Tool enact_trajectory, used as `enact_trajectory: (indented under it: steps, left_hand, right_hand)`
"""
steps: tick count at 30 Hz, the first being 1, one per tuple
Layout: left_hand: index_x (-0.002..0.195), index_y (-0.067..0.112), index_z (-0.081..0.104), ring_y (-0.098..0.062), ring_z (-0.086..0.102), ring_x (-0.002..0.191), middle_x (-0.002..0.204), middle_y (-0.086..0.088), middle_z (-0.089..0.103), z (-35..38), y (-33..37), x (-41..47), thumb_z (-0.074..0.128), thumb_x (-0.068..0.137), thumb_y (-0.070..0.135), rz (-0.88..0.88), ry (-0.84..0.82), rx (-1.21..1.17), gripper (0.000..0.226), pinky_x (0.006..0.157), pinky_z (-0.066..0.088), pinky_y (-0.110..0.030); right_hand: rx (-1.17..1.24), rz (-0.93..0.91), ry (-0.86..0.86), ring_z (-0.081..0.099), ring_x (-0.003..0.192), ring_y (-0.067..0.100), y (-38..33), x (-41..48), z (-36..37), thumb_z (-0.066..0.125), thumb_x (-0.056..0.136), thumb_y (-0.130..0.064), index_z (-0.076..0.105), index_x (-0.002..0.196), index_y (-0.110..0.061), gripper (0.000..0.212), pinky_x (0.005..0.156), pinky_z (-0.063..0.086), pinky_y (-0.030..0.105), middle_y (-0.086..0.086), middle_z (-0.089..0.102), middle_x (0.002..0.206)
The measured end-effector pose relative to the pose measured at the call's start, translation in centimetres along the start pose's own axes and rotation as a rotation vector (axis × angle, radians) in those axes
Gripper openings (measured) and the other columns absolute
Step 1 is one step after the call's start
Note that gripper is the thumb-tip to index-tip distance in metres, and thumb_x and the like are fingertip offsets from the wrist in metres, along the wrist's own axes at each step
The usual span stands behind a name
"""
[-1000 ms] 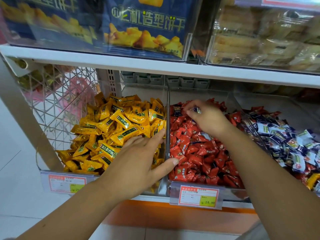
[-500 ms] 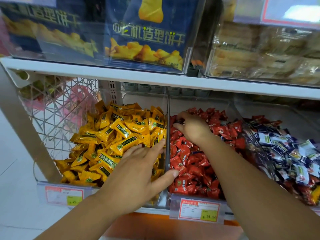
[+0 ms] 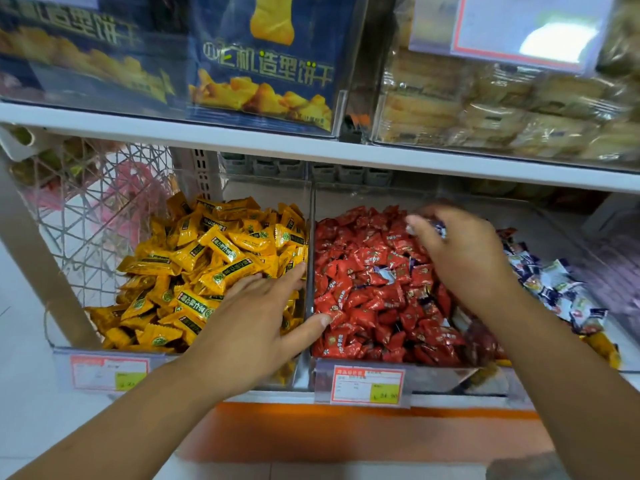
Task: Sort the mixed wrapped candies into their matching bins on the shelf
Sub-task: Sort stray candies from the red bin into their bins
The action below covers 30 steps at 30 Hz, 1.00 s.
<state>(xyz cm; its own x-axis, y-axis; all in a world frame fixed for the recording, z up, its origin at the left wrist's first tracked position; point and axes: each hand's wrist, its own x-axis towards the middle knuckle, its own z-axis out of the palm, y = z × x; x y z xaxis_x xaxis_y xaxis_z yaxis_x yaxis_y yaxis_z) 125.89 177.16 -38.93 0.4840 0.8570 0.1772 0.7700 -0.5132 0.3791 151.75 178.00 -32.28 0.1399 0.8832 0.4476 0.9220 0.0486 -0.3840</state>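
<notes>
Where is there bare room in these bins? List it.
Bare: the bin floor behind the red candies, and behind the blue-and-white candies. Crowded: yellow candies fill their bin under the left hand; the right hand, pinching a stray candy, hangs over the red pile.

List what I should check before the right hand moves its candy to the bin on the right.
1. Grip: the right hand pinches a blue candy: ok.
2. Only one candy is held: cannot tell, it is blurred.
3. The way to the blue pile is free: ok.
4. The left hand is out of the way: ok, it rests on the yellow candies.
5. The red pile has no strays: not ok, a blue stray lies in it.
</notes>
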Motion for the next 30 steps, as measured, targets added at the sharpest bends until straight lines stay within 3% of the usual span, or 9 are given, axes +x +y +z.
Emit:
enact_trajectory:
  steps: [3, 7, 9, 11, 13, 18, 21, 25, 30]
  left_hand:
    - [0.152, 0.037, 0.013, -0.010, 0.037, 0.132, 0.137, 0.022, 0.049, 0.2, 0.2, 0.1, 0.012, 0.074, 0.083, -0.013, 0.007, -0.013, 0.091, 0.119, 0.012, -0.030]
    - [0.151, 0.038, 0.018, -0.015, 0.045, 0.124, 0.130, 0.018, 0.056, 0.5, 0.3, 0.2, 0.014, 0.076, 0.082, -0.028, 0.010, -0.017, 0.087, 0.117, 0.020, -0.037]
    - [0.151, 0.038, 0.016, -0.015, 0.045, 0.123, 0.129, 0.016, 0.056, 0.4, 0.4, 0.2, 0.013, 0.074, 0.083, -0.037, 0.006, 0.001, 0.089, 0.116, 0.020, -0.036]
    - [0.152, 0.038, 0.013, -0.012, 0.041, 0.128, 0.133, 0.018, 0.053, 0.4, 0.4, 0.1, 0.011, 0.073, 0.084, -0.035, 0.002, 0.001, 0.091, 0.118, 0.016, -0.035]
    - [0.152, 0.039, 0.012, -0.009, 0.037, 0.132, 0.136, 0.020, 0.051, 0.3, 0.4, 0.1, 0.010, 0.072, 0.085, -0.033, 0.001, -0.013, 0.092, 0.119, 0.011, -0.032]
    - [0.152, 0.040, 0.009, -0.007, 0.027, 0.138, 0.141, 0.027, 0.043, 0.0, 0.5, -0.1, 0.012, 0.071, 0.087, -0.030, -0.001, -0.029, 0.093, 0.118, 0.001, -0.023]
    - [0.153, 0.039, 0.007, 0.003, 0.013, 0.134, 0.143, 0.029, 0.034, -0.3, 0.7, -0.4, 0.010, 0.069, 0.085, -0.033, 0.002, -0.010, 0.095, 0.101, -0.018, -0.003]
    - [0.153, 0.039, 0.007, 0.011, 0.015, 0.133, 0.148, 0.027, 0.034, -0.3, 0.5, -0.4, 0.007, 0.073, 0.085, -0.001, -0.015, -0.004, 0.092, 0.107, -0.014, -0.008]
    - [0.152, 0.039, 0.009, 0.005, 0.022, 0.138, 0.145, 0.027, 0.039, -0.1, 0.5, -0.3, 0.007, 0.073, 0.085, -0.004, -0.032, 0.006, 0.092, 0.119, -0.002, -0.022]
  right_hand:
    - [-0.075, 0.132, 0.150, 0.059, 0.100, 0.037, 3.5, -0.3, -2.2, 0.053, 0.097, -0.031, 0.069, 0.112, -0.012, 0.029, 0.076, 0.040, 0.035, 0.019, 0.068, 0.109]
    - [-0.259, 0.335, 0.018, 0.045, 0.107, 0.041, 7.1, -1.0, -2.9, 0.057, 0.094, -0.037, 0.067, 0.115, -0.010, 0.036, 0.090, 0.037, 0.042, 0.027, 0.061, 0.106]
    - [-0.314, 0.248, 0.054, 0.046, 0.106, 0.039, 6.1, -1.2, -2.8, 0.057, 0.094, -0.035, 0.066, 0.119, -0.011, 0.036, 0.092, 0.036, 0.040, 0.024, 0.062, 0.107]
    - [-0.180, 0.041, 0.037, 0.054, 0.105, 0.029, 3.2, -1.5, -2.1, 0.058, 0.095, -0.024, 0.068, 0.116, -0.014, 0.026, 0.090, 0.037, 0.027, 0.013, 0.066, 0.110]
    - [-0.051, -0.100, -0.141, 0.058, 0.104, 0.015, 0.8, -1.8, -0.4, 0.057, 0.095, -0.018, 0.070, 0.114, -0.020, 0.023, 0.085, 0.034, 0.015, -0.001, 0.067, 0.113]
    - [-0.276, -0.038, -0.512, 0.037, 0.132, 0.027, 0.4, -0.7, 4.6, 0.049, 0.099, -0.029, 0.045, 0.141, -0.026, 0.043, 0.107, 0.034, 0.034, 0.002, 0.052, 0.142]
    - [-0.273, -0.042, -0.615, 0.034, 0.135, 0.027, 0.2, 0.4, 5.1, 0.056, 0.096, -0.028, 0.041, 0.143, -0.025, 0.049, 0.110, 0.033, 0.037, 0.003, 0.046, 0.145]
    - [-0.036, 0.021, -0.604, 0.054, 0.119, 0.018, 0.7, 0.9, 4.6, 0.066, 0.090, -0.023, 0.052, 0.131, -0.031, 0.044, 0.099, 0.044, 0.031, 0.000, 0.049, 0.141]
    - [0.199, 0.085, -0.496, 0.058, 0.079, 0.004, 0.9, 0.8, 4.5, 0.066, 0.090, -0.022, 0.058, 0.122, -0.031, 0.034, 0.067, 0.045, 0.016, -0.007, 0.059, 0.097]
